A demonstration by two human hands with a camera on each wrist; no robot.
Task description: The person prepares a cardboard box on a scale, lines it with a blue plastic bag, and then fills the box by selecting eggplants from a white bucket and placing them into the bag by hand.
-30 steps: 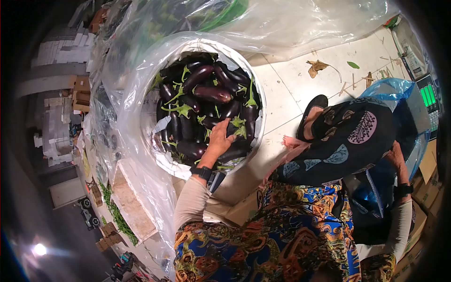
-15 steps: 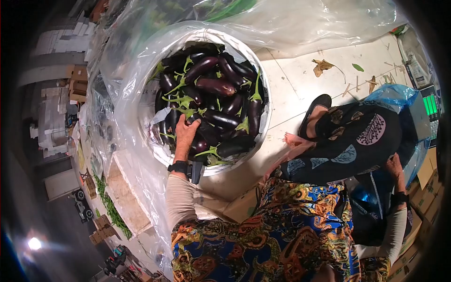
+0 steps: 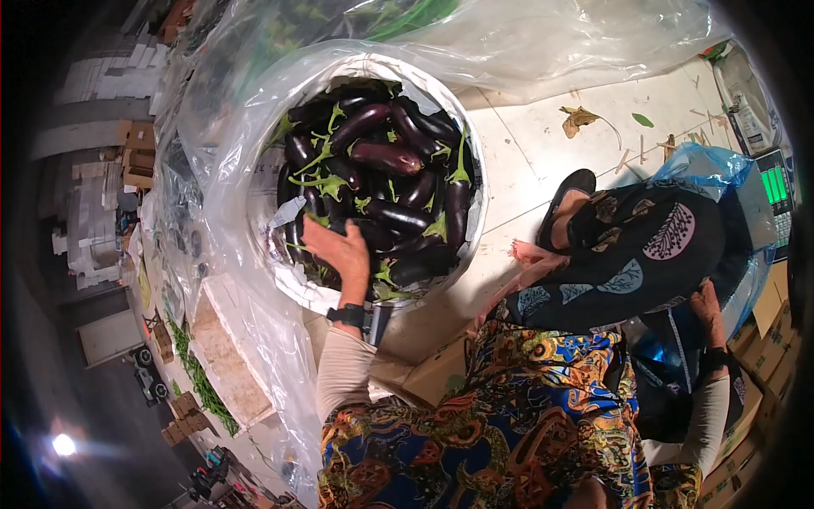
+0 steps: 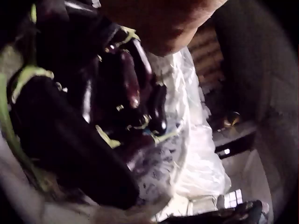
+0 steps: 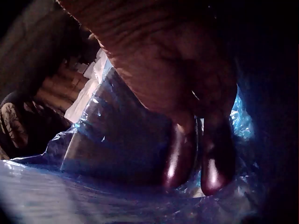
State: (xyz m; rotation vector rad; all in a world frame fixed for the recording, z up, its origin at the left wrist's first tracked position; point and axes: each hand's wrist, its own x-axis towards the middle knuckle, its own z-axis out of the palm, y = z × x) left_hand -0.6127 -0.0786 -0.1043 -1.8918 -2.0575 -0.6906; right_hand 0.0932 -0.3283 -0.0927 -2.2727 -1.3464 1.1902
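Note:
In the head view my left hand [image 3: 341, 254] is over the near part of a round basket [image 3: 292, 293] filled with dark purple eggplants [image 3: 386, 157]. Its fingers stretch toward the left rim and the thumb stands apart. One large eggplant [image 4: 70, 144] lies close below that hand in the left wrist view. My right hand [image 3: 709, 307] is at a blue plastic bag [image 3: 721, 161] beside the knee. Two eggplants [image 5: 180, 156] show right under its fingers in the right wrist view, their upper ends hidden; I cannot tell whether it grips them.
Clear plastic sheeting [image 3: 543, 42] drapes behind and around the basket. A scale with a green display [image 3: 773, 182] stands at the right. Cardboard boxes [image 3: 767, 348] line the right side. Green beans or stalks [image 3: 202, 377] lie at the left, by a pale slab [image 3: 229, 352].
My left hand has moved from the basket's centre left to the near-left eggplants, then slightly back toward me. A dark eggplant lies differently near the middle. The right hand stays at the bag.

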